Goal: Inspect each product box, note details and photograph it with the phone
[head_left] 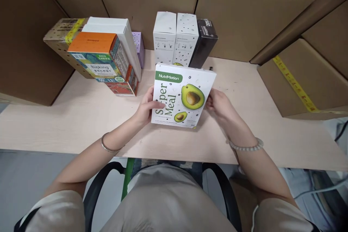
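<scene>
A white NutriMotion Super Meal box with avocado pictures is held up in front of me, its printed face turned my way. My left hand grips its left edge, the thumb lying across the front and the fingers out of sight behind. At the box's right edge is my right hand, fingers curled and partly hidden by the box. Behind it stand two white boxes, one plain-topped and one speckled, side by side with a dark box.
To the left, an orange-topped Binking box rests on a red box, beside a white box, a purple box and a taped carton. Large cartons wall the back of the table; another taped carton stands right.
</scene>
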The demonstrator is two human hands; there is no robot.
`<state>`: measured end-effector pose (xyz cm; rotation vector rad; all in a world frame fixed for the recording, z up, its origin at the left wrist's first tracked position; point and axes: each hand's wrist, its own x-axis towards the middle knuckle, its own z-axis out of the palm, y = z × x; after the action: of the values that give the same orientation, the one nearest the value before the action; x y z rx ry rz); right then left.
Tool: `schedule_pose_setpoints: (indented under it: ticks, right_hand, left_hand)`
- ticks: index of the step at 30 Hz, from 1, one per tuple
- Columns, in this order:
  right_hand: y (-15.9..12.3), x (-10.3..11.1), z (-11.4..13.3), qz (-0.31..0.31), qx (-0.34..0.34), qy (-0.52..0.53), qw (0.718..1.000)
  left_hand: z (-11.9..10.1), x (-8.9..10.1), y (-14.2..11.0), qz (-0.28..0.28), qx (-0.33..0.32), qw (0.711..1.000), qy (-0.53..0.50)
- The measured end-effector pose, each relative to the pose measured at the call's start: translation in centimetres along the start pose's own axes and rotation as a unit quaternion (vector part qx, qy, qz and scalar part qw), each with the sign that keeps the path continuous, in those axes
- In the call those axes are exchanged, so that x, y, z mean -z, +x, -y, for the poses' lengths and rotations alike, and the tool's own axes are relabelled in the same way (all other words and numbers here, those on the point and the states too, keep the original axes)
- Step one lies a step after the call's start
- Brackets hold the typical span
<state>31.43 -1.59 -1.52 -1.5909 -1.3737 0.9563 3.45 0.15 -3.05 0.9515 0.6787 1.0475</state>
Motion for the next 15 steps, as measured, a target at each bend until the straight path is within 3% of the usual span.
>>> schedule_pose_setpoints:
  ticks: [2,5,9,15]
  right_hand:
    - [0.3,0.2,0.4,-0.018,-0.01,0.171,0.985]
    - [-0.2,-0.1,1.3,-0.044,0.014,0.311,0.949]
    - [-1.8,-1.4,2.3,-0.083,0.066,0.315,0.943]
    - [-3.2,-2.9,2.0,-0.245,0.174,0.212,0.93]
  left_hand:
    - [0.3,0.2,0.0,-0.012,-0.003,1.0,0.004]
    - [0.6,0.2,-0.1,-0.01,-0.015,1.0,0.019]
    - [0.2,-0.1,-0.3,0.005,-0.038,0.997,0.061]
    - [-0.3,-0.7,-0.6,-0.016,-0.051,0.995,0.084]
